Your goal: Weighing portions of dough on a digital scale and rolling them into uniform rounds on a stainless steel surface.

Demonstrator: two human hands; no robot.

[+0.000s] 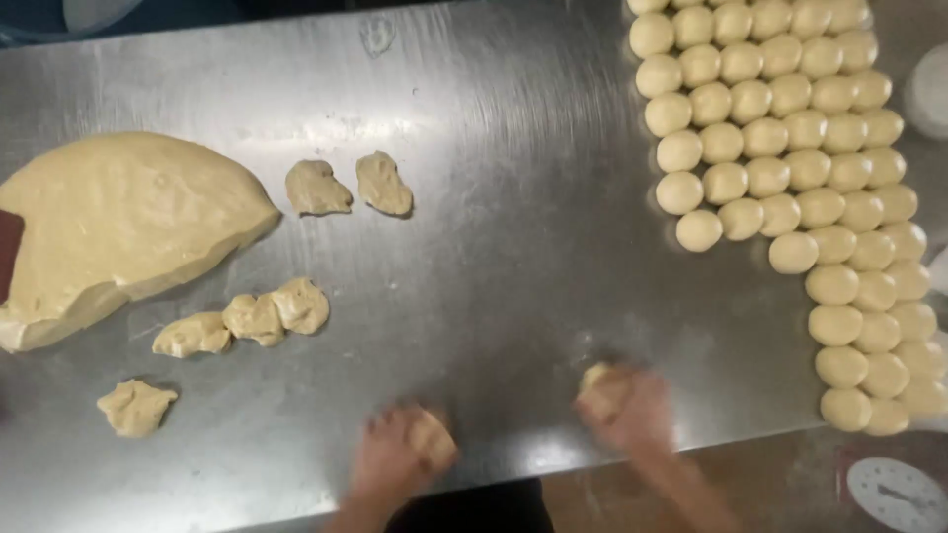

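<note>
Dough pieces sat cupped under the left hand point(400, 456) and right hand point(624, 407), low in frame; gentle, even circles would round them best.

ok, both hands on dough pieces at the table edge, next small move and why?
Probably keep rolling, then set the right hand's piece at the ball rows' open end. Both hands are motion-blurred, left hand included, each over a small dough piece on the steel table; finished balls sit in rows on the right.
</note>
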